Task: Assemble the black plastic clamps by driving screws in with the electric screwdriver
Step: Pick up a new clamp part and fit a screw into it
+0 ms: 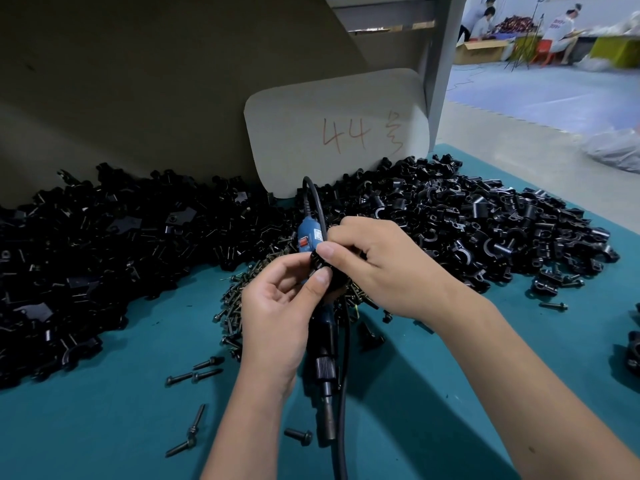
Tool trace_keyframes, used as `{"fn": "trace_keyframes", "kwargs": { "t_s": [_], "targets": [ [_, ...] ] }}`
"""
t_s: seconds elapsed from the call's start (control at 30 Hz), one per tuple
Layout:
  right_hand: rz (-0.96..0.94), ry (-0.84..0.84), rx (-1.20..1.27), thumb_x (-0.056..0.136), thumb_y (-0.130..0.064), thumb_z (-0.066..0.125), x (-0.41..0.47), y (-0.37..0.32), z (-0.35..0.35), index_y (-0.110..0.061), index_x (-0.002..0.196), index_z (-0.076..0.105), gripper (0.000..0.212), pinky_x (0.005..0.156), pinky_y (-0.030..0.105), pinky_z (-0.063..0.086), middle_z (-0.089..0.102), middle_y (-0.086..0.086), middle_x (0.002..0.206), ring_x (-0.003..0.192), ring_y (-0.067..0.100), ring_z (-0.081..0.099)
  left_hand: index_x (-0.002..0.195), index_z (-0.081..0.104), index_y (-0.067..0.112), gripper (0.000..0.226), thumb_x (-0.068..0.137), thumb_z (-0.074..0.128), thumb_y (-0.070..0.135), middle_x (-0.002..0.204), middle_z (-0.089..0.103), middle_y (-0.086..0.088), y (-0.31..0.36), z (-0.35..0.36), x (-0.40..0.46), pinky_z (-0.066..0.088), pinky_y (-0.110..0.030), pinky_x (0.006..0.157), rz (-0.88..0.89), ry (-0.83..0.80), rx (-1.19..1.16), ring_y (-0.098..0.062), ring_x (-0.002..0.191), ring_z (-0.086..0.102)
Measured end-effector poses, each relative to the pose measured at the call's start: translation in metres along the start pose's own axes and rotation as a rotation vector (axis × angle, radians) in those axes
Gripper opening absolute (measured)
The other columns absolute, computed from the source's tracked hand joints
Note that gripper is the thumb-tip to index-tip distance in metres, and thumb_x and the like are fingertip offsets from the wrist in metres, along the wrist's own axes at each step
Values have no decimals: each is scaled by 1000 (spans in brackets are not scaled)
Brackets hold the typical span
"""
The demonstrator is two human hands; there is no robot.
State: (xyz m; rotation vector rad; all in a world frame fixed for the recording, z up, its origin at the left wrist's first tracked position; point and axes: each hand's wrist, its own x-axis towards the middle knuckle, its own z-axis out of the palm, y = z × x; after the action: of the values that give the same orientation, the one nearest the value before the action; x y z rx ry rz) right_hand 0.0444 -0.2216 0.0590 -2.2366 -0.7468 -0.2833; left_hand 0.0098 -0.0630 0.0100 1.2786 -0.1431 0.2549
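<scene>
We counted two bare hands, the left hand (277,306) and the right hand (377,265), and one blue-bodied electric screwdriver (323,355) with one black cable (343,410). One pale rounded cardboard sheet (336,133) stood behind. The black plastic clamp pieces (485,220) and the dark metal screws (239,306) lay in heaps too many to count.

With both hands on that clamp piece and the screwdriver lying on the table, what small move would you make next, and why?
Probably free the right hand and reach for a screw from the pile just below. Both it and the left hand pinch the black clamp, and the electric screwdriver lies idle beneath them.
</scene>
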Motion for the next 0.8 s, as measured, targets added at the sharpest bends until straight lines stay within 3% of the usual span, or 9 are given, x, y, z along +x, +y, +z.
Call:
{"fn": "trace_keyframes", "kwargs": {
  "t_s": [0.13, 0.4, 0.53, 0.6, 0.8],
  "targets": [
    [22, -7, 12, 107, -29, 54, -1, 0, 1, -11, 77, 54, 34, 68, 29, 38, 53, 4, 77, 73, 14, 47, 101, 81, 22, 23, 78, 80, 24, 101, 80, -9, 0, -1, 0, 62, -27, 82, 1, 14, 11, -23, 95, 78],
    [13, -44, 150, 102, -10, 61, -1, 0, -4, -17, 96, 60, 9, 72, 24, 44, 59, -3, 85, 79, 12, 53, 98, 82, 22, 18, 81, 79, 22, 98, 80, -15, 2, -1, -1, 63, -29, 74, -57, 40, -52, -34, 87, 79],
    [37, -38, 191, 98, -8, 67, -2, 2, -7, -17, 97, 66, 10, 73, 17, 43, 65, -9, 89, 83, 10, 59, 101, 81, 20, 22, 79, 81, 22, 99, 79, -16, 1, -3, 0, 63, -29, 74, -66, 44, -67, -35, 89, 79],
    [52, -26, 164, 99, -14, 68, -2, 2, -7, -18, 91, 65, 9, 72, 21, 44, 65, -6, 85, 80, 10, 59, 103, 81, 17, 23, 80, 80, 20, 101, 79, -16, 0, -3, 0, 64, -30, 76, -58, 37, -69, -35, 92, 78],
    [96, -46, 11, 108, -30, 49, 0, -1, 3, -8, 80, 55, 37, 78, 37, 44, 56, 9, 83, 80, 19, 50, 104, 81, 17, 26, 78, 80, 20, 102, 80, -11, -3, -3, 1, 63, -36, 86, 3, 10, 21, -27, 97, 78]
  ]
}}
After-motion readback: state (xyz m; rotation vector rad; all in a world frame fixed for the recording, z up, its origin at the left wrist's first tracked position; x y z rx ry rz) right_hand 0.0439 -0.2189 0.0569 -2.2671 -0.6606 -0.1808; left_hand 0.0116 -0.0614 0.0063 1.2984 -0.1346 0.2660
